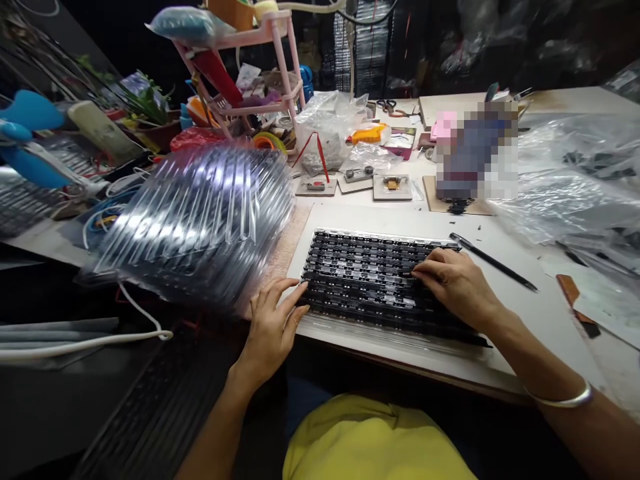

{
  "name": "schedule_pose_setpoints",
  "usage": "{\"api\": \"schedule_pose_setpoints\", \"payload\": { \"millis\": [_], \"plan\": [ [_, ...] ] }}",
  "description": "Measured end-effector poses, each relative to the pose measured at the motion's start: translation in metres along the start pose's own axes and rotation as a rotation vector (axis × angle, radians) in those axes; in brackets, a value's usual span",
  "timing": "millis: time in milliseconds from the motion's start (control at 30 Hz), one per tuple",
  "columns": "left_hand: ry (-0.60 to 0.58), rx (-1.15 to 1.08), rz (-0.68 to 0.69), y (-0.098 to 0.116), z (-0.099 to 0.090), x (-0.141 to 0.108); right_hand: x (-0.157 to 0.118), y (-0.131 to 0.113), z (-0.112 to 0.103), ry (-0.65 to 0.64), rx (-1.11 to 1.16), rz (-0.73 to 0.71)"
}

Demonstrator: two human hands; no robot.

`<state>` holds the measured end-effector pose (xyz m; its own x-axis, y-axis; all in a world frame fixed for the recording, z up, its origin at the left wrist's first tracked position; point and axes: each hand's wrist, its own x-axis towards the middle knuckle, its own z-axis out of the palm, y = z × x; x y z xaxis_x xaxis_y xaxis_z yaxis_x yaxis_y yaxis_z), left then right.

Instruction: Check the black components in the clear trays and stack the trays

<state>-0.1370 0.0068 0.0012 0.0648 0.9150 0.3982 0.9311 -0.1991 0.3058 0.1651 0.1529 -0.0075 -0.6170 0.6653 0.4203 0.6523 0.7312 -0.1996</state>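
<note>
My right hand pinches thumb toward forefinger over the black strips, too tightly packed to count; I cannot tell what it grips. My left hand, thumb apart from fingers, touches the left edge of their 1 clear tray. Around it, 1 black pen right, 1 stack of clear trays left, 3 small square plates beyond; bare white board borders the tray's far and right edges

Left's pretty much blocked by stacked clear trays, far right by plastic bags. Decent passage is offered just beyond the black strips.
</note>
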Motion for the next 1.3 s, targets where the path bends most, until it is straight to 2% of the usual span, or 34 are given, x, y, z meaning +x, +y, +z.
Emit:
{"api": "schedule_pose_setpoints", "payload": {
  "millis": [267, 400, 500, 567, 667, 767, 900, 1067, 1200, 1300],
  "plan": [
    [-0.100, 0.027, 0.029, 0.002, 0.006, -0.012, 0.003, -0.004, -0.008, -0.126, -0.178, -0.101],
    [-0.100, 0.034, 0.018, 0.001, 0.007, -0.014, 0.002, -0.018, -0.025, -0.042, -0.202, -0.113],
    [-0.093, 0.036, 0.010, -0.001, 0.007, -0.016, -0.004, -0.047, -0.033, 0.005, -0.111, -0.133],
    [-0.105, 0.052, 0.008, -0.001, 0.008, -0.018, -0.008, -0.075, -0.029, -0.008, -0.007, -0.164],
    [-0.116, 0.109, 0.005, -0.002, 0.009, -0.020, -0.010, -0.117, -0.008, -0.043, 0.073, -0.202],
    [-0.107, 0.169, 0.001, -0.002, 0.009, -0.022, -0.008, -0.140, 0.017, -0.078, 0.036, -0.208],
    [-0.108, 0.200, -0.016, -0.004, 0.009, -0.023, -0.007, -0.141, 0.035, -0.134, -0.036, -0.198],
    [-0.097, 0.183, -0.038, -0.005, 0.010, -0.024, -0.009, -0.140, 0.036, -0.144, -0.037, -0.185],
    [-0.064, 0.129, -0.043, -0.006, 0.016, -0.027, -0.013, -0.138, 0.021, -0.096, 0.013, -0.120],
    [-0.027, 0.050, -0.052, -0.009, 0.023, -0.031, -0.029, -0.117, -0.002, 0.045, 0.039, -0.017]
  ]
}}
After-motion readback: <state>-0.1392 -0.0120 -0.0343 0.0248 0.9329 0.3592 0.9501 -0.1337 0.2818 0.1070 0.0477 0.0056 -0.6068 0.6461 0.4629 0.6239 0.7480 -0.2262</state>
